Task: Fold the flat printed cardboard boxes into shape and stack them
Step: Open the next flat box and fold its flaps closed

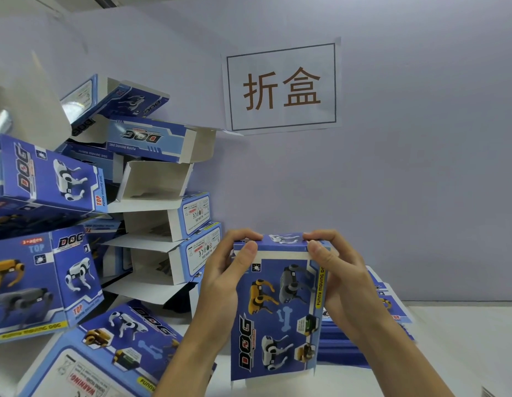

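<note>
A blue printed cardboard box (pixel 277 313) with robot dogs and a "DOG" logo stands upright in front of me above the white table. My left hand (pixel 223 279) grips its upper left corner, thumb on the front, fingers curled over the top flap. On the upper right corner my right hand (pixel 338 276) holds it the same way. A pile of folded boxes (pixel 151 179) with open ends leans at the left, reaching high up the wall. Behind my right hand lies a stack of flat boxes (pixel 392 308).
A paper sign (pixel 282 87) with two brown characters hangs on the pale purple wall. More folded boxes (pixel 45 276) crowd the left edge and front left. The white table (pixel 463 339) shows bare at the right.
</note>
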Tool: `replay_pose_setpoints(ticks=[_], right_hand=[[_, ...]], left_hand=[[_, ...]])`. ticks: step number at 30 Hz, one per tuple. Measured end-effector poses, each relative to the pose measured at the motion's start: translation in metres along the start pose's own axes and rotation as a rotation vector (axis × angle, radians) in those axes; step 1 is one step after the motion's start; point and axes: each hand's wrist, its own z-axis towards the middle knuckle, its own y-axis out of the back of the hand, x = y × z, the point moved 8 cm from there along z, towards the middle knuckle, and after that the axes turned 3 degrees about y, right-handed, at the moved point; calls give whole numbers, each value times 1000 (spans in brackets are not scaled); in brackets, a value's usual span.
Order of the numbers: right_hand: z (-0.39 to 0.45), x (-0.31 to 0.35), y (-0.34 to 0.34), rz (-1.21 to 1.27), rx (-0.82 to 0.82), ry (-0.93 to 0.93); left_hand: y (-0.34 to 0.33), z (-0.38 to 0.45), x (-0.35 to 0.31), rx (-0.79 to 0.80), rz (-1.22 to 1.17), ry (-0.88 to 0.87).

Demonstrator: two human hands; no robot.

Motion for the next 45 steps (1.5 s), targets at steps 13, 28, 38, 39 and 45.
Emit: replay_pose_setpoints(ticks=[13,28,38,39,45], right_hand=[[0,2,-1,-136,-25,99],[0,-3,4,-130,-15,73],[-1,-1,1,-200,-47,113],[-1,-1,1,-198,-45,112],[0,-2,-1,-151,-10,77]], left_hand=[[-5,-1,-7,-91,109,-65],[-2,-1,-4,33,82,29],[-1,0,-1,76,63,79],[-1,1,-1,66,69,76],[2,2,1,58,47,81]])
